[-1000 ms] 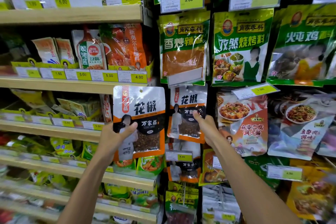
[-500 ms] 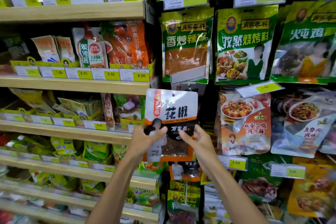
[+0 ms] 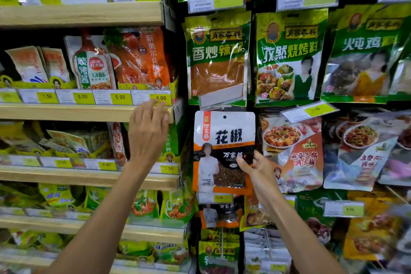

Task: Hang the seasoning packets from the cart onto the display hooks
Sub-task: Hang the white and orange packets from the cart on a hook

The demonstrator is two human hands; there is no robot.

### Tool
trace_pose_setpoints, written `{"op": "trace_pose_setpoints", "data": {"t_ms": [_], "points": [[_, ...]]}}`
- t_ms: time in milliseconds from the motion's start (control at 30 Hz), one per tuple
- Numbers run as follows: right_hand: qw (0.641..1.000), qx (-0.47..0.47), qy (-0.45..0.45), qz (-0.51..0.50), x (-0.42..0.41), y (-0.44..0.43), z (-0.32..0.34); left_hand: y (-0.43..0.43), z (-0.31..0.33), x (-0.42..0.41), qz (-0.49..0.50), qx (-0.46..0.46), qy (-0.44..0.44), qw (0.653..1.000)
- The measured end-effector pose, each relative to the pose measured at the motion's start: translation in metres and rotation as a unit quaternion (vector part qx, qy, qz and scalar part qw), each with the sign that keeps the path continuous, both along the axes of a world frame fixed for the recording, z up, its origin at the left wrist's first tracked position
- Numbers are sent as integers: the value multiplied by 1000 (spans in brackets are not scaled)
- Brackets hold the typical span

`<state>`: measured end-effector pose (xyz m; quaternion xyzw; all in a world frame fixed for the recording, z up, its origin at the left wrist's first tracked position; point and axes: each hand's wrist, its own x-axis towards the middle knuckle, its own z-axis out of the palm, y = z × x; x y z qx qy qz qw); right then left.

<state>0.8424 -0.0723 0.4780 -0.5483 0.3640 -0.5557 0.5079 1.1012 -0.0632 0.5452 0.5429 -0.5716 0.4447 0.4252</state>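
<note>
Head camera: both bare forearms reach up and away toward a shop display. The left hand (image 3: 148, 133) is raised with its back to the camera, its fingers loosely spread and slightly bent, holding nothing. Its fingertips lie in front of the front edge of a wooden shelf (image 3: 84, 112), just below a yellow price tag (image 3: 160, 98) marked 4.00. The right hand (image 3: 255, 169) is turned palm inward and pinches the lower right part of the seasoning packet (image 3: 223, 151), with the thumb on the packet's front and the other fingers behind it.

The packet is a flat, glossy plastic pouch with rounded upper corners, held upright and facing the camera. Its top is white with large black characters, an orange strip at the upper left and a small round hole (image 3: 224, 117) near the top edge. An orange band crosses its middle. The lower half is dark with a clear window showing brownish grains, and an orange border runs along the bottom.

It sits in the column of hanging goods just right of the shelf end, directly below a shiny green packet (image 3: 216, 58) of orange powder and left of a red and white sauce packet (image 3: 293, 151). Whether a hook passes through the hole cannot be told.
</note>
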Motion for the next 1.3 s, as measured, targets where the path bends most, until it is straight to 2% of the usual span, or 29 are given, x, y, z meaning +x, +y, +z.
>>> {"op": "trace_pose_setpoints", "data": {"t_ms": [300, 667, 967, 1300], "points": [[999, 1, 22, -37, 4, -18, 6, -19, -11, 13, -47, -72, -31, 996], [997, 7, 35, -64, 14, -29, 6, -14, -11, 19, -76, -48, -39, 995], [996, 22, 13, -85, 14, -39, 3, -13, -10, 19, -78, -35, -31, 996], [972, 53, 121, -193, 38, -100, 17, -8, -7, 18, -62, -20, -40, 997]]}}
